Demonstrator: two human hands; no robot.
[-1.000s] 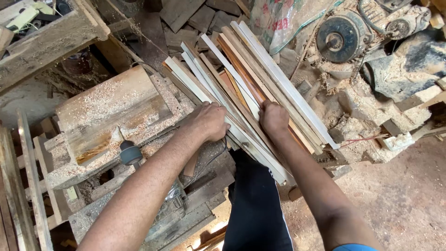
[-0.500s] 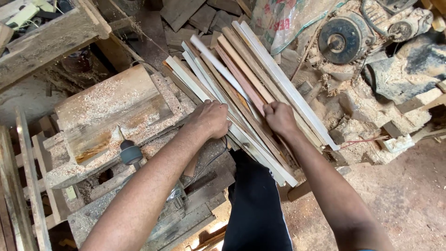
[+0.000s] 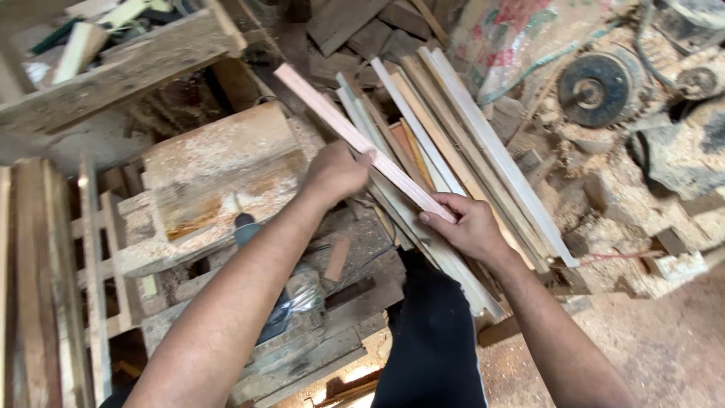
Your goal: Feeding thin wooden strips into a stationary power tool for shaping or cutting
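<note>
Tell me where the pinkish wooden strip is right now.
In the head view the pinkish wooden strip runs diagonally at centre, held by the left hand and right hand, above the pile of slats, right of the sawdust-covered machine.

2 hands (image 3: 336, 172), 1 lifted strip (image 3: 355, 136), approx 10 stacked strips (image 3: 483, 151) (overlapping), 1 motor pulley (image 3: 596, 89).
</note>
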